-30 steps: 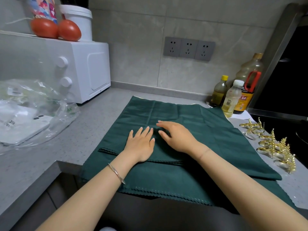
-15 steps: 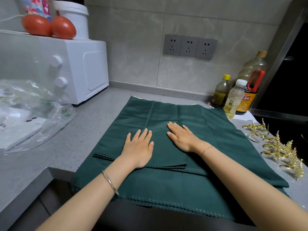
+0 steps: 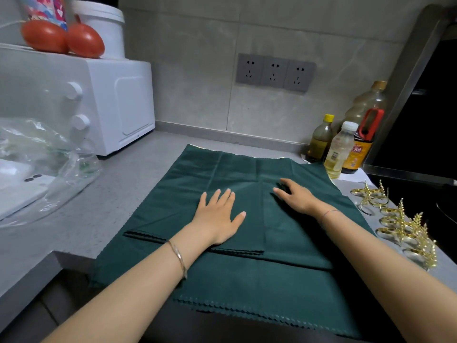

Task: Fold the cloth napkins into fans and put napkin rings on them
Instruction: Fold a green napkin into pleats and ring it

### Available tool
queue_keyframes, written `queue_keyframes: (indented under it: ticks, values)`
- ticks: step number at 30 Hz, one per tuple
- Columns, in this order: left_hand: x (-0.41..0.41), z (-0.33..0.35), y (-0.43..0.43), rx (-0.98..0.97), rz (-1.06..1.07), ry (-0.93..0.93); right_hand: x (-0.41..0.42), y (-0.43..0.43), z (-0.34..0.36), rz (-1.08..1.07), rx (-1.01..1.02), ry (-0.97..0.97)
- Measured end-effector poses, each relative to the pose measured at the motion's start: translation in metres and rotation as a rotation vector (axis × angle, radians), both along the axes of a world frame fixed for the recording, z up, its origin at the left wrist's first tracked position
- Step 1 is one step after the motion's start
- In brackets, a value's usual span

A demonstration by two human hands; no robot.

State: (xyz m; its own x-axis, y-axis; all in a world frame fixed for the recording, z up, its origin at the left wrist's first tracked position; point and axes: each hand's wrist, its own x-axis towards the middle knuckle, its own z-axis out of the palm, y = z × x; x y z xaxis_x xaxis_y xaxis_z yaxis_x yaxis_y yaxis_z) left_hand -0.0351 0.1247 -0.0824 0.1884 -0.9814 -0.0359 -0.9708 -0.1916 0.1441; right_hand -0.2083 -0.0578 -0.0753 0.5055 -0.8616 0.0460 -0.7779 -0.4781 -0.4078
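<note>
**Q:** Which step is shown?

**A:** Smoothing, judged to come before the first pleat. A dark green napkin (image 3: 222, 174) lies spread at the centre of the grey counter (image 3: 111, 194). A folded layer lies on top of it, scalloped edge toward 6 o'clock. The left hand (image 3: 217, 219) lies flat on that layer, fingers straight and spread, gripping nothing. The right hand (image 3: 296, 199), at 2 o'clock of the left, rests on the cloth with fingers extended and slightly arched, tips at a lengthwise crease. It too holds nothing. No fan is formed and no ring is fitted.

**Q:** What does the next move call for?

**A:** Probably pinching a near edge with both hands and laying even accordion pleats. The cloth looks thin and limp, so each pleat would likely need pressing before the next.

**Q:** Edges and room?

**A:** The lower hem (image 3: 247, 310) overhangs the counter lip at 6 o'clock and could slide off if tugged. Gold napkin rings (image 3: 405, 231) sit just beside the cloth at 3 o'clock, within the right hand's sweep. Bottles (image 3: 338, 152) stand near its 1 o'clock corner, a white oven (image 3: 118, 100) at 10 o'clock and a plastic bag (image 3: 49, 164) at 9 o'clock. Counter surface shows between cloth and wall at 12 o'clock, and toward 9 o'clock.
</note>
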Motion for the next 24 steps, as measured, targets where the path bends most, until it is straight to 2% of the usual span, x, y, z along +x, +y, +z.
queue_keyframes:
  ticks: [8, 14, 21, 24]
  values:
    - [-0.028, -0.01, -0.017, -0.052, 0.055, 0.058, -0.004, -0.018, 0.002, -0.036, -0.131, 0.076]
    - [-0.028, -0.012, -0.016, -0.074, 0.058, 0.05, -0.022, -0.027, 0.007, -0.115, -0.096, 0.071]
    - [-0.027, -0.015, -0.017, -0.083, 0.056, 0.043, -0.086, -0.046, 0.026, -0.19, -0.151, 0.274]
    - [-0.027, -0.015, -0.017, -0.085, 0.045, 0.049, -0.122, -0.042, 0.035, -0.217, -0.143, 0.239]
